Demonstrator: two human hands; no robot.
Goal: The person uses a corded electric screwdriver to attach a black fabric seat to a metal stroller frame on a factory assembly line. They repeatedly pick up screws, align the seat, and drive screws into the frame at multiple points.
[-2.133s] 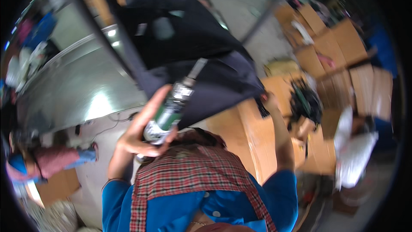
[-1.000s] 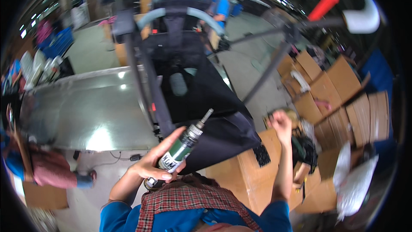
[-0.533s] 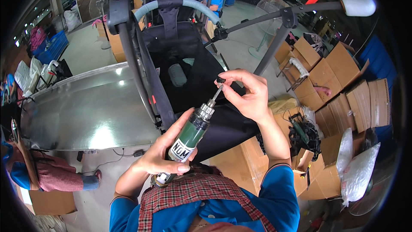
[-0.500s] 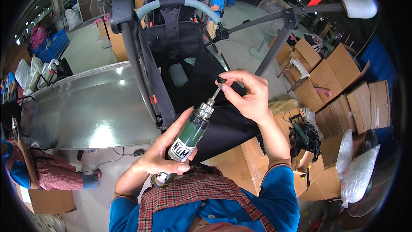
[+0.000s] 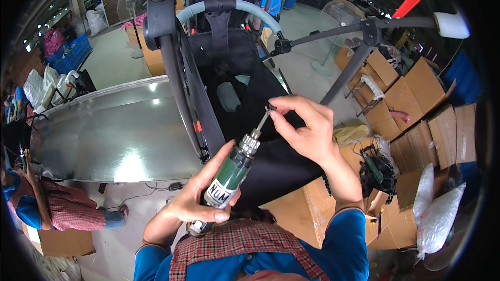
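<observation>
My left hand (image 5: 200, 195) is wrapped round a green electric screwdriver (image 5: 229, 177), its bit (image 5: 264, 119) pointing up and away from me. At the bit's tip, my right hand (image 5: 310, 130) pinches a small black piece (image 5: 271, 107) between thumb and forefinger; its exact kind is too small to tell. Just beyond both hands stands a stroller with a black fabric seat (image 5: 229, 54), dark frame tubes (image 5: 177, 78) and a grey padded bumper bar (image 5: 245, 6). A grey rounded object (image 5: 228, 97) lies inside the seat.
A shiny metal table (image 5: 114, 130) extends to the left. Open cardboard boxes (image 5: 411, 99) and clear plastic bags (image 5: 440, 218) crowd the right side. Another screwdriver (image 5: 372, 166) lies among cables on a box. One person in a checked apron (image 5: 73, 211) is at the left; another (image 5: 272, 2) stands behind the stroller.
The whole view has shifted slightly, so the stroller and boxes appear further right. Both hands keep their grip, with the black piece still at the bit's tip.
</observation>
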